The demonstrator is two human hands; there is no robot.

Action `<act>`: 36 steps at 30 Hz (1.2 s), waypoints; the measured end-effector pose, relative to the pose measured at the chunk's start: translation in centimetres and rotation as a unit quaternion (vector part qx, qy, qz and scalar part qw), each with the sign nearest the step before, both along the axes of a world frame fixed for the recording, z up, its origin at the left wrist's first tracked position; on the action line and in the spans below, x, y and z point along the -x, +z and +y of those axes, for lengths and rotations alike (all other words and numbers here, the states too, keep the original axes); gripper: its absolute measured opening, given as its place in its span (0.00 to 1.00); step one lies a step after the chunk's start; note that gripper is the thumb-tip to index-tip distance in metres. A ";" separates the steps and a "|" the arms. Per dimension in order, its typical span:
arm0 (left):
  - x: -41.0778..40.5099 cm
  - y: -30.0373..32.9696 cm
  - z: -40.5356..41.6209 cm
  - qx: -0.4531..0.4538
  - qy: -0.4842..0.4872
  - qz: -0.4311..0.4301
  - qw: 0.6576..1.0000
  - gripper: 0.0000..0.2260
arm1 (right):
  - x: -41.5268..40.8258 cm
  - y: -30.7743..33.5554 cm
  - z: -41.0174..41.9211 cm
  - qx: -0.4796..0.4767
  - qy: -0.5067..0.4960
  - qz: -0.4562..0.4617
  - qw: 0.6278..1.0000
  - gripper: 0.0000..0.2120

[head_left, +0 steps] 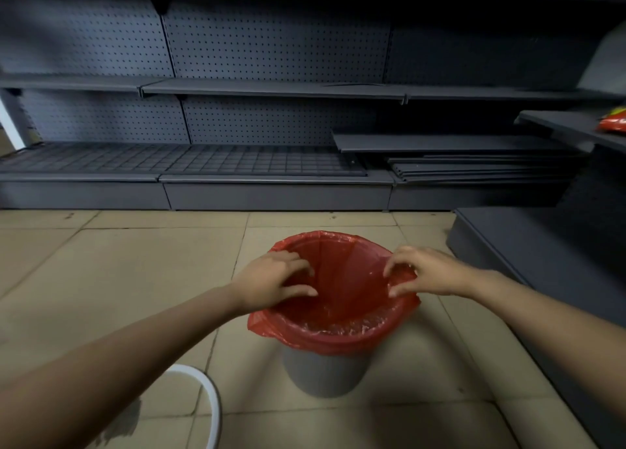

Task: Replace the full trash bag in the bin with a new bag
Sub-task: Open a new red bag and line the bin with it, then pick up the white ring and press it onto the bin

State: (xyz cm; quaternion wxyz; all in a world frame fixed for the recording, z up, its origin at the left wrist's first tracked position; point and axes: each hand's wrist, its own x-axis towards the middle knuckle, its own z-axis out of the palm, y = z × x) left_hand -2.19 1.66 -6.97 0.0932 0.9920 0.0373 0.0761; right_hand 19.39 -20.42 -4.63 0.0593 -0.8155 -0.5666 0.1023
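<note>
Bin: your gray bin (323, 374) stands upright on the tile floor (101, 262), near the bottom middle of your view, a little way in front of the dark shelves (271, 89).
Bag: a red bag (342, 299) sits inside the bin. Its top edge is folded over the rim all the way round, and a loose flap sticks out at the near left side. You can see down into it; the bottom looks shiny and crinkled, and you cannot tell if anything lies in it.
Left hand: your left hand (271, 281) rests on the left side of the rim. Its fingers are bent and spread, with the tips touching the red plastic just inside the edge. You cannot tell if they pinch it or only press on it.
Right hand: your right hand (426, 272) is at the right side of the rim. The thumb and the bent fingers close on a fold of the red bag there, where the plastic bunches up.
Floor: a white curved thing (206, 394) lies at the bottom edge, left of the bin and apart from it.
Shelves: flat dark boards (467, 164) are stacked on the lowest shelf at the right. A red and yellow packet (613, 123) lies on a shelf at the far right edge.
</note>
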 end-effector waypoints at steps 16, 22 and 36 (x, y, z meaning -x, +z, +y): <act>1.8 -0.4 -0.5 -0.052 0.069 -0.091 0.992 0.15 | 4.9 -0.2 5.7 -0.052 0.114 -0.140 0.982 0.18; 8.3 -1.9 1.6 -0.027 0.196 -0.134 0.971 0.13 | 10.7 -1.5 13.5 -0.148 0.159 -0.093 0.972 0.13; 28.1 -15.8 1.7 0.147 0.636 -0.053 0.756 0.17 | 27.5 -14.3 22.6 -0.047 0.253 0.028 0.966 0.19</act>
